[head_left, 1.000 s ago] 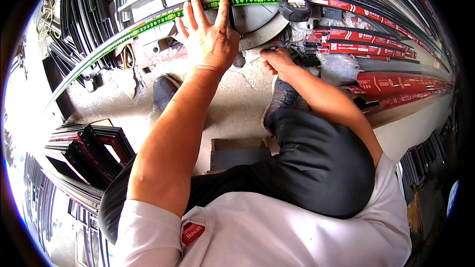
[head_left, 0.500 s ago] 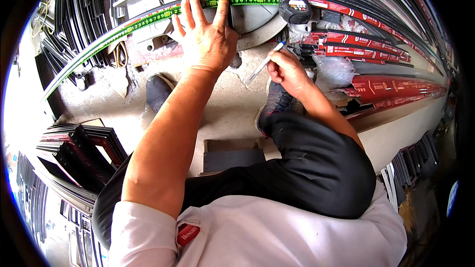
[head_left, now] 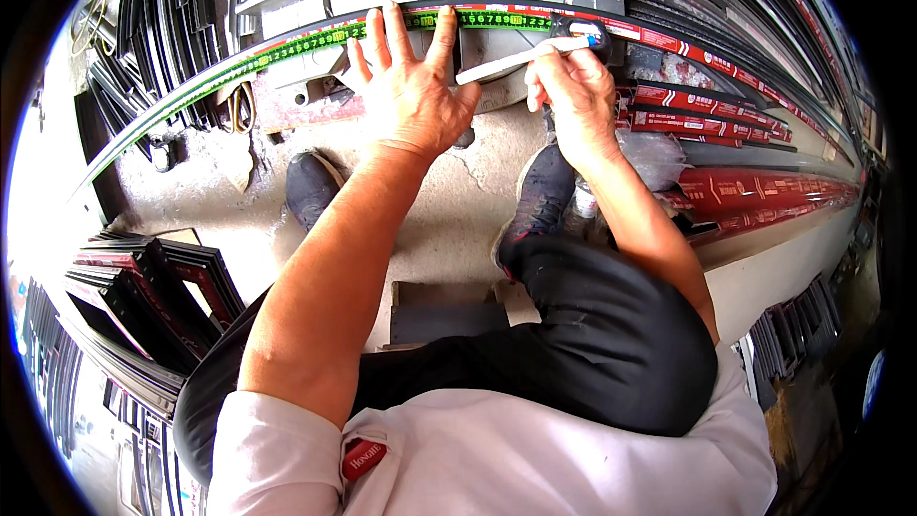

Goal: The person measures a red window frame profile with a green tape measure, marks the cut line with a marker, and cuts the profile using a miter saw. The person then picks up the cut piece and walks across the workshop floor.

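From where I stand, the right hand [head_left: 578, 100] has come up from low above the right shoe [head_left: 544, 193] to just in front of the tape measure's case [head_left: 575, 25], now partly covering it. The pen [head_left: 506, 65], which slanted steeply down toward the floor half a second ago, now lies much closer to level, its pale end near the left hand's thumb [head_left: 467, 94], its blue end across the case. More of that shoe shows.
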The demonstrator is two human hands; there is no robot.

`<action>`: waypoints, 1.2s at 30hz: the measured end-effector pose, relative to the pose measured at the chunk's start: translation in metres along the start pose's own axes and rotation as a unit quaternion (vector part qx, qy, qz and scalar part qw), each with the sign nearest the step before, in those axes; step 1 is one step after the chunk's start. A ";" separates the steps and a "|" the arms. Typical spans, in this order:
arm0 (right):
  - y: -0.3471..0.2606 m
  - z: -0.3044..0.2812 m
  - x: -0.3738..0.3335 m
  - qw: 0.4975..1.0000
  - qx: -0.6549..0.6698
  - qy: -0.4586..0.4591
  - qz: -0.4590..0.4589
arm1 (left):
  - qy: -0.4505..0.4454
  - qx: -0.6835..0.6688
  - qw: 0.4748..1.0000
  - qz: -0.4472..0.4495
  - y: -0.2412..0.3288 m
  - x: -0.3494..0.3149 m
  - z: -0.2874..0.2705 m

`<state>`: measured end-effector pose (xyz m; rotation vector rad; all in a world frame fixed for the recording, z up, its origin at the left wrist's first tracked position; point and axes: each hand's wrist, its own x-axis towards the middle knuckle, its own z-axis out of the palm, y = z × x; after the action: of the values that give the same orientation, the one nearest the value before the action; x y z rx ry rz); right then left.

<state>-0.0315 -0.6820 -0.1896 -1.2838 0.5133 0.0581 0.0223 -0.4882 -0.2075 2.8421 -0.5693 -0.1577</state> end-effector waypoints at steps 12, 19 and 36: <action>0.004 0.022 0.013 0.987 -0.135 -0.065 -0.064 | 0.014 -0.016 1.000 0.004 -0.003 -0.002 0.002; 0.001 0.026 0.030 0.972 -0.184 -0.069 -0.127 | 0.011 -0.030 0.999 0.001 -0.002 -0.002 0.002; 0.012 0.033 0.101 0.952 -0.193 -0.137 -0.196 | 0.013 -0.026 1.000 -0.006 -0.002 -0.001 0.003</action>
<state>0.0653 -0.6720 -0.2346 -1.7098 -0.0040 0.0027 0.0212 -0.4867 -0.2103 2.7928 -0.5358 -0.1344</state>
